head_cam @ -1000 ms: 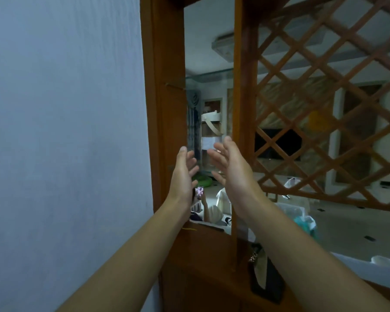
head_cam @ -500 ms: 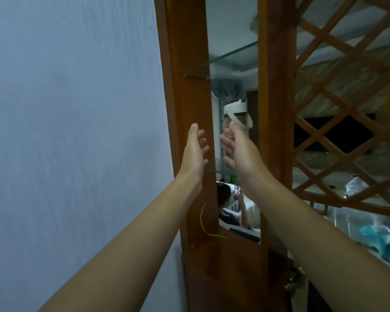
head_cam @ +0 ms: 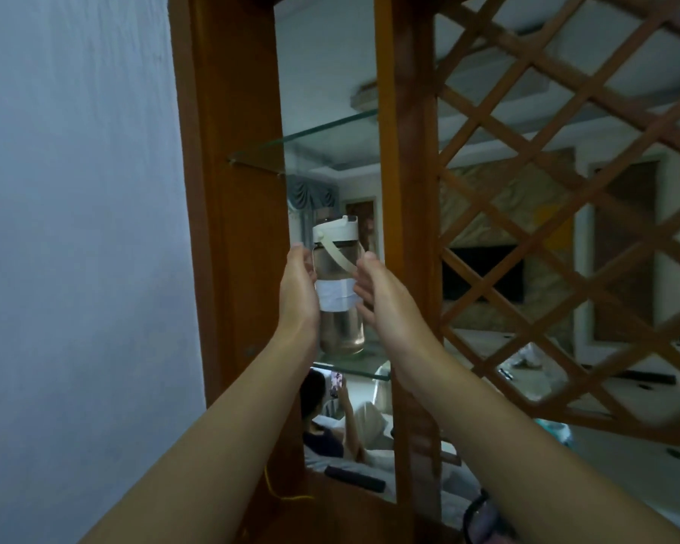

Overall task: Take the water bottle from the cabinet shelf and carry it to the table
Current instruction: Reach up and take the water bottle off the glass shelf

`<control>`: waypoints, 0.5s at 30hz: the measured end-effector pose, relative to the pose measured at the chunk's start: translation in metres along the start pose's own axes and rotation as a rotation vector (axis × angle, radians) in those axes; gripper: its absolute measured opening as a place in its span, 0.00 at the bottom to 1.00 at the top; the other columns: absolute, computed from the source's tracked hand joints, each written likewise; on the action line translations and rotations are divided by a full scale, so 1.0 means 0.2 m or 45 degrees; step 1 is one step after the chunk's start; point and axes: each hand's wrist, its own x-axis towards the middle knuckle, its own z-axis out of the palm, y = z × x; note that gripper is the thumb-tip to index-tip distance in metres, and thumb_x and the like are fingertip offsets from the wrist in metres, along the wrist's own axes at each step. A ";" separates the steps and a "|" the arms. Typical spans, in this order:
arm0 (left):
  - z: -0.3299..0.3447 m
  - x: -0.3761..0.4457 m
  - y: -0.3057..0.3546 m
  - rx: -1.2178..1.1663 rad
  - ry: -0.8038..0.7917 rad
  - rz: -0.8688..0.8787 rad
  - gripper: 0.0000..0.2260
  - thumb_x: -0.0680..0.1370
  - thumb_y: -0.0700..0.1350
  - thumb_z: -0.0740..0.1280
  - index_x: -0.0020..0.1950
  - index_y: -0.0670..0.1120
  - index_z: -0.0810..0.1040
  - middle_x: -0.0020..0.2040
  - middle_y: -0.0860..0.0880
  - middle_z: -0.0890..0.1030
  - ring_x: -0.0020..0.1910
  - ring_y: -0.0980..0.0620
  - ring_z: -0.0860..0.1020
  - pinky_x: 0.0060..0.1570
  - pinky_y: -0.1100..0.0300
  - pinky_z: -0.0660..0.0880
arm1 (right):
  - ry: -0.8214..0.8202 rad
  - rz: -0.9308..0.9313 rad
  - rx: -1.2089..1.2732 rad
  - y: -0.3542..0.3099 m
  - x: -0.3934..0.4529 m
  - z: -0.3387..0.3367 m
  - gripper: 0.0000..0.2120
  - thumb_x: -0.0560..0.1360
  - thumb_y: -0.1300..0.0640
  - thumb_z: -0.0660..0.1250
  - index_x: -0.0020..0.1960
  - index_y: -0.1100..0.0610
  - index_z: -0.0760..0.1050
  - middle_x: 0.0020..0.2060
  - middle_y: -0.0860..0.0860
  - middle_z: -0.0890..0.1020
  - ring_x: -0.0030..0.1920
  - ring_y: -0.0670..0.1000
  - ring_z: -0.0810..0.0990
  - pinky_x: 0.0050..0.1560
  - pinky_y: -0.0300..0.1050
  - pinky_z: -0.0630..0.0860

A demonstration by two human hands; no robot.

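Note:
A clear water bottle [head_cam: 340, 327] with a white lid, a pale carry strap and a white label band stands upright on the lower glass shelf [head_cam: 371, 371] of the wooden cabinet. My left hand [head_cam: 297, 296] presses against its left side. My right hand [head_cam: 381, 300] cups its right side, fingertips on the label. Both hands clasp the bottle at mid-height. Its base looks to be resting on the glass.
An upper glass shelf [head_cam: 311, 143] sits above the bottle. Wooden posts [head_cam: 232, 229] frame the narrow opening, with a wooden lattice [head_cam: 546, 190] to the right and a plain wall [head_cam: 75, 229] to the left. Beyond and below, a seated person [head_cam: 319, 426] holds a phone.
Both hands were open and apart in the air; they have moved up and forward into the cabinet opening and closed on the bottle's sides. The view has moved nearer.

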 end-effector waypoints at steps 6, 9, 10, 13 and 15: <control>-0.07 0.35 -0.21 -0.100 -0.063 -0.001 0.12 0.85 0.55 0.52 0.56 0.53 0.74 0.44 0.58 0.78 0.28 0.75 0.77 0.22 0.77 0.69 | 0.127 -0.013 -0.089 0.12 0.22 0.16 0.25 0.81 0.37 0.52 0.76 0.43 0.62 0.58 0.36 0.73 0.64 0.44 0.69 0.59 0.41 0.65; -0.10 0.51 -0.32 -0.150 -0.162 -0.064 0.13 0.85 0.55 0.52 0.52 0.52 0.74 0.39 0.61 0.81 0.29 0.76 0.77 0.23 0.78 0.69 | 0.273 0.013 -0.125 0.16 0.33 0.23 0.29 0.81 0.37 0.54 0.78 0.48 0.59 0.72 0.50 0.71 0.72 0.53 0.69 0.70 0.58 0.66; -0.11 0.55 -0.35 -0.178 -0.197 -0.094 0.14 0.85 0.54 0.51 0.50 0.53 0.75 0.38 0.60 0.82 0.30 0.75 0.78 0.24 0.78 0.70 | 0.330 0.007 -0.137 0.17 0.37 0.25 0.29 0.81 0.38 0.54 0.78 0.49 0.59 0.72 0.52 0.71 0.71 0.54 0.69 0.71 0.60 0.66; -0.12 0.66 -0.44 -0.276 -0.274 -0.154 0.18 0.85 0.56 0.51 0.61 0.51 0.77 0.56 0.53 0.83 0.49 0.69 0.81 0.49 0.70 0.75 | 0.443 -0.009 -0.185 0.23 0.46 0.28 0.27 0.82 0.40 0.54 0.77 0.51 0.60 0.70 0.52 0.72 0.70 0.53 0.70 0.71 0.55 0.66; -0.13 0.70 -0.49 -0.279 -0.290 -0.187 0.18 0.85 0.57 0.51 0.54 0.55 0.79 0.51 0.57 0.81 0.41 0.72 0.81 0.45 0.65 0.72 | 0.495 0.003 -0.237 0.28 0.51 0.27 0.28 0.82 0.40 0.54 0.77 0.52 0.61 0.69 0.52 0.73 0.69 0.53 0.71 0.67 0.52 0.69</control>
